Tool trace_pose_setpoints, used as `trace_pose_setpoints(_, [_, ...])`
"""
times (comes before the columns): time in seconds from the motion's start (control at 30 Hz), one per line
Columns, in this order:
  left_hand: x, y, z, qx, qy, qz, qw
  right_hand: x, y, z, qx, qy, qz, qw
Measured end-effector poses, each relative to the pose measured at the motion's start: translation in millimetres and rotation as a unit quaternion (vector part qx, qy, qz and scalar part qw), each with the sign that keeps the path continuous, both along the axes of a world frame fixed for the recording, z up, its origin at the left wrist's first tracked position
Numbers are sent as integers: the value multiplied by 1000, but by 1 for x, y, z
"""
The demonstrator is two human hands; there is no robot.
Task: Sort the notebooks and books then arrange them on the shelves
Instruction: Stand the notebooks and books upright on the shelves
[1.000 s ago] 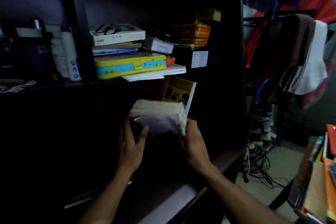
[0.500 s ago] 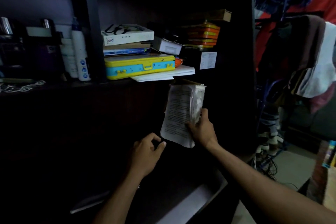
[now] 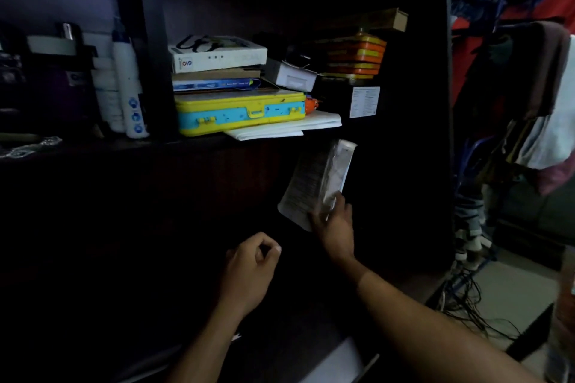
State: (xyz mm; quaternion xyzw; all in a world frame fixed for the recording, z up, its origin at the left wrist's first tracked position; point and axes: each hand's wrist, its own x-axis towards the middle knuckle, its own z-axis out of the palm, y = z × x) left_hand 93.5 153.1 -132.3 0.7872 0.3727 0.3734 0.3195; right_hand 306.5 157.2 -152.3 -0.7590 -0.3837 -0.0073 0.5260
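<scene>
A worn, coverless book with printed pages stands upright in the dark lower shelf compartment, leaning toward the right wall. My right hand holds its lower right edge, fingers against the page block. My left hand hovers lower left of the book with fingers loosely curled and holds nothing. On the shelf above, a white box tops a stack of a brown book, a blue book and a yellow and blue case, with white papers under the case.
Orange tins and a small white box stand at the right of the upper shelf. White bottles sit left of the upright divider. Clothes on a rack and cables on the floor lie right of the shelf unit.
The book went from lying flat in both hands to standing upright at the right of the lower shelf. My left hand let go and dropped back; my right hand stays on it.
</scene>
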Motion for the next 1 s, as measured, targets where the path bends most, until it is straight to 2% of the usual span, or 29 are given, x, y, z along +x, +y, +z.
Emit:
trace_pose_setpoints(0.27, [-1,-2,-3,4,15,-3,1000,4,-3,-1,1,-7,29,1000])
trace_pose_setpoints(0.4, [2,-4,-1,0,5,-8,1000,23,5,8,-11,-53,49,997])
trace_pose_setpoints(0.63, [1,1,-3,-11,3,-2,1000,21,15,7,-1,-26,95,995])
trace_pose_setpoints(0.73, [0,0,-2,-11,-1,-10,1000,20,16,4,-3,-22,91,996])
trace_pose_setpoints(1.0, [1,-2,0,-15,-7,-25,1000,16,23,6,-62,-90,61,992])
